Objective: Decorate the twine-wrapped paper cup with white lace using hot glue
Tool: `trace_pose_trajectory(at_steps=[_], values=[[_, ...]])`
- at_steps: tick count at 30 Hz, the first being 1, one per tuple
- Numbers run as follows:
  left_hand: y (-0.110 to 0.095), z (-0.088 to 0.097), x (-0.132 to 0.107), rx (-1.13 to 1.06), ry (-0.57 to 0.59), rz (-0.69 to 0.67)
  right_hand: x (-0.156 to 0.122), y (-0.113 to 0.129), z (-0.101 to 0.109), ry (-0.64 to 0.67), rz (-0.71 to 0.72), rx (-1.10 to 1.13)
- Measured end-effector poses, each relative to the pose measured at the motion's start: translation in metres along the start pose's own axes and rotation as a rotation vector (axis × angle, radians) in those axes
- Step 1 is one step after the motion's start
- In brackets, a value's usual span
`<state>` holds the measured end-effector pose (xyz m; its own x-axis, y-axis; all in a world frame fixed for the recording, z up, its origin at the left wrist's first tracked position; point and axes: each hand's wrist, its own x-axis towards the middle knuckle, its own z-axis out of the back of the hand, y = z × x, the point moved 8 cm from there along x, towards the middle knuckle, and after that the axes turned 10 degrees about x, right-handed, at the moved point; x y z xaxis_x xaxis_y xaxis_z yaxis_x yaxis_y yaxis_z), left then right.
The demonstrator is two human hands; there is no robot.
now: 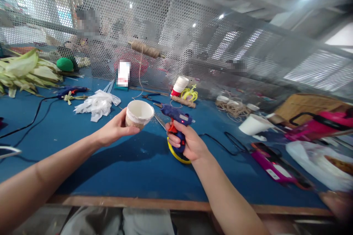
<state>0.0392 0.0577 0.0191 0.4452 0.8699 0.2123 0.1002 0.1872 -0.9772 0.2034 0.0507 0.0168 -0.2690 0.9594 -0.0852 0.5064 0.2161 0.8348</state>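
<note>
My left hand point(114, 130) is closed around a small white paper cup point(139, 114), tilted so its open mouth faces me, with a tan band round its lower part. My right hand point(187, 143) grips a blue glue gun point(176, 119) with an orange trigger and a lit red dot; its nozzle points left toward the cup's side, a short gap from it. Both are held above the blue table point(110, 165). A black cord point(220, 143) runs from the gun to the right.
A second glue gun point(70, 90), white lace scraps point(96, 104), corn husks point(24, 69), a green ball point(64, 64), a twine spool point(145, 49), a thread cone point(179, 85), a lying cup point(253, 124) and pink tools point(275, 167) lie around. A perforated metal screen point(179, 36) backs the table.
</note>
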Motion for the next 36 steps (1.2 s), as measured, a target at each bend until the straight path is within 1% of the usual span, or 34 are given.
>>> trace_pose_trajectory(at_steps=[5,8,10,13,16,18,21,23,25,28,32,34,36], values=[[-0.001,-0.003,-0.001,-0.012,0.012,-0.004,0.000,-0.007,-0.005,0.036,-0.036,-0.007],[-0.001,-0.002,-0.001,-0.011,0.013,-0.007,0.000,-0.009,-0.006,0.046,-0.034,-0.070],[0.000,-0.001,-0.001,0.015,0.008,-0.007,0.000,-0.006,-0.003,0.025,0.008,-0.164],[0.000,0.003,-0.001,0.085,-0.008,-0.014,-0.003,0.005,0.000,-0.030,0.146,-0.355],[-0.001,0.004,0.000,0.133,-0.017,-0.010,-0.007,0.017,0.000,-0.052,0.270,-0.546],[-0.001,0.004,0.000,0.154,-0.014,0.003,-0.009,0.022,0.000,-0.077,0.304,-0.676],[-0.001,0.004,0.002,0.205,-0.009,0.011,-0.013,0.030,0.001,-0.164,0.317,-0.877],[-0.001,0.006,0.003,0.254,-0.009,0.006,-0.015,0.035,0.000,-0.202,0.337,-0.972],[0.000,0.008,0.005,0.309,-0.008,-0.001,-0.017,0.038,-0.003,-0.203,0.366,-1.026],[0.003,0.011,0.006,0.393,-0.016,-0.003,-0.016,0.038,-0.004,-0.171,0.378,-1.068],[0.003,0.014,0.006,0.486,-0.034,-0.026,-0.014,0.033,-0.001,-0.112,0.308,-1.071],[0.004,0.015,0.006,0.495,-0.040,-0.026,-0.015,0.033,-0.001,-0.074,0.290,-0.967],[0.005,0.015,0.006,0.470,-0.046,-0.021,-0.015,0.034,0.000,-0.043,0.280,-0.759]])
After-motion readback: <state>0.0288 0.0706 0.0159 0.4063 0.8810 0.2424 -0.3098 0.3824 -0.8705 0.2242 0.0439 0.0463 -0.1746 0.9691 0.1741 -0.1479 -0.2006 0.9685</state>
